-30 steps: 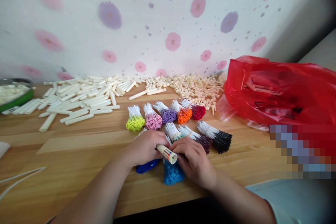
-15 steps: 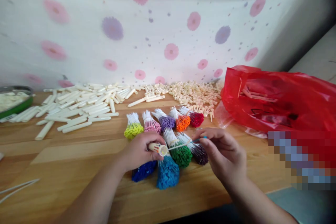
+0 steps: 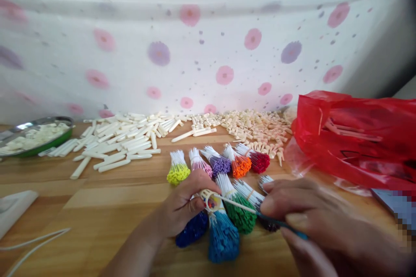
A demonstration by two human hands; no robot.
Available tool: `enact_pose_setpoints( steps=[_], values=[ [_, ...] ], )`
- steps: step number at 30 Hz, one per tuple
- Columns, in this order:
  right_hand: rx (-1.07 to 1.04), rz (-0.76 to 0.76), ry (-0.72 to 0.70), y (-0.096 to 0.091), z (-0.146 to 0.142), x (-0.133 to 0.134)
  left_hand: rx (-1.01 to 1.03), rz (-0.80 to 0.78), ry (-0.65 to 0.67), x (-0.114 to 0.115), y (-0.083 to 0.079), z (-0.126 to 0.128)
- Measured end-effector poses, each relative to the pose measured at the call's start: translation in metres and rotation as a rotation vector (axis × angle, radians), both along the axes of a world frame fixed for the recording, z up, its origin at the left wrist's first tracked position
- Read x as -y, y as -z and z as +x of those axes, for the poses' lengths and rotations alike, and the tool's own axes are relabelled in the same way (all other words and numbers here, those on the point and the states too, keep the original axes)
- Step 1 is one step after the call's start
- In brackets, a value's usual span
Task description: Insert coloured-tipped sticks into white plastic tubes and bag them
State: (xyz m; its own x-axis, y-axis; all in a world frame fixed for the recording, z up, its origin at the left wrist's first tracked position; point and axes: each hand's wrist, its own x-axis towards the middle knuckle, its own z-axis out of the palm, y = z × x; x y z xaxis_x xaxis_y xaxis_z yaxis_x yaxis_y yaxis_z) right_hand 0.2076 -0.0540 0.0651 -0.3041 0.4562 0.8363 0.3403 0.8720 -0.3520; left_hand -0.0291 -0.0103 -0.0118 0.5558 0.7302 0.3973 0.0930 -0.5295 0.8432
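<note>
My left hand (image 3: 183,207) grips a cream multicolour pen barrel (image 3: 206,194), its round open end facing me. Small coloured tips show inside the opening. My right hand (image 3: 315,216), blurred by motion, pinches a thin pen refill (image 3: 238,204) with a white stem and a blue end. The refill's white end lies at the barrel's mouth; I cannot tell how far in it reaches. Under my hands lie banded refill bundles, among them light blue (image 3: 223,242), dark blue (image 3: 192,230) and green (image 3: 242,216). A dark bundle (image 3: 248,190) is partly hidden by my right hand.
Behind stand yellow (image 3: 178,175), orange (image 3: 241,166) and red (image 3: 261,162) bundles, with pink and purple ones between. White pen tubes (image 3: 113,162) and small cream parts (image 3: 256,125) are heaped along the wall. A green-sided tray (image 3: 66,135) is left, a red plastic bag (image 3: 357,134) right.
The view has shifted, so things appear further right and lower. My right hand has come nearer the camera, with the refill still in it. The barrel's opening now faces me more directly.
</note>
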Motion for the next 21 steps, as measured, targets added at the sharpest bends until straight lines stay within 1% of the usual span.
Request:
enact_pose_setpoints(
  steps=[2, 5, 7, 9, 12, 16, 18, 21],
  values=[
    [0.043, -0.001, 0.007, -0.002, -0.002, -0.002, 0.014, -0.008, -0.014, 0.000, 0.001, 0.000],
    [0.099, -0.062, -0.022, -0.001, -0.004, -0.002, 0.022, -0.036, -0.043, 0.001, 0.001, -0.001],
    [0.096, -0.090, -0.048, 0.001, -0.007, -0.001, 0.015, -0.046, -0.049, 0.001, 0.002, -0.001],
    [0.053, -0.109, -0.030, 0.002, -0.010, -0.001, -0.006, -0.053, -0.051, 0.001, 0.003, -0.002],
    [0.054, -0.098, -0.007, 0.000, -0.017, -0.003, -0.047, -0.076, -0.064, 0.002, 0.004, -0.003],
    [0.102, -0.077, -0.053, -0.003, -0.025, -0.007, -0.053, -0.101, -0.045, 0.002, 0.002, -0.003],
    [0.095, -0.078, -0.086, 0.000, -0.029, -0.010, -0.047, -0.089, -0.034, 0.002, 0.000, -0.002],
    [0.090, -0.061, -0.135, 0.010, -0.034, -0.019, -0.048, -0.052, -0.046, 0.001, -0.001, 0.001]
  ],
)
